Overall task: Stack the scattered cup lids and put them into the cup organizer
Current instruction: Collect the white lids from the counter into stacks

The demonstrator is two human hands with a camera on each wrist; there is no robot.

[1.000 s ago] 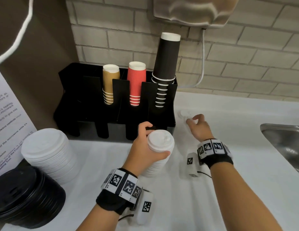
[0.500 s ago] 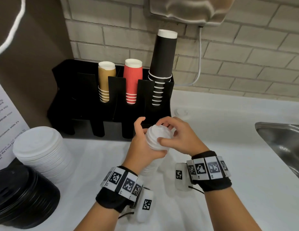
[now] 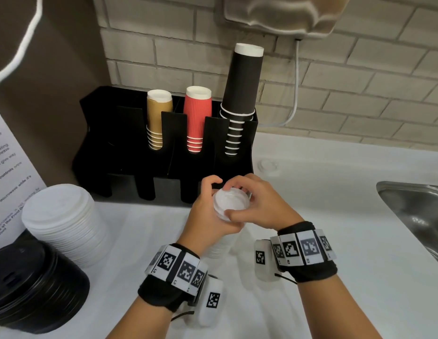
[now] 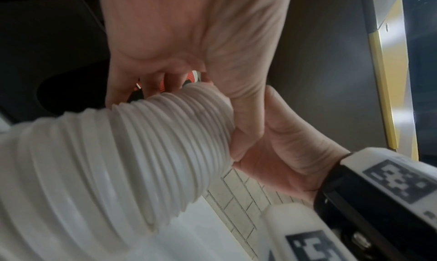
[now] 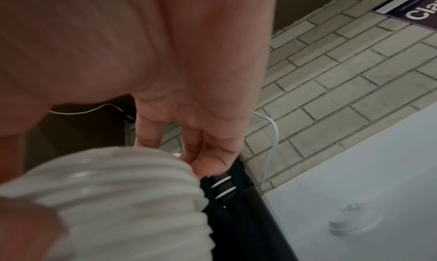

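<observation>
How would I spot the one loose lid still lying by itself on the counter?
Find the black cup organizer against the brick wall. Just past its right end, on the white counter, lies a single small lid. Unlike the lid stacks at the left, it lies alone and flat, almost blending into the counter.

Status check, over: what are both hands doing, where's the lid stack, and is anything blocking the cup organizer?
Left hand grips small white lid stack; right hand pinches its top lid. Stack held just before cup organizer. One loose lid on counter. Nothing blocking.
</observation>
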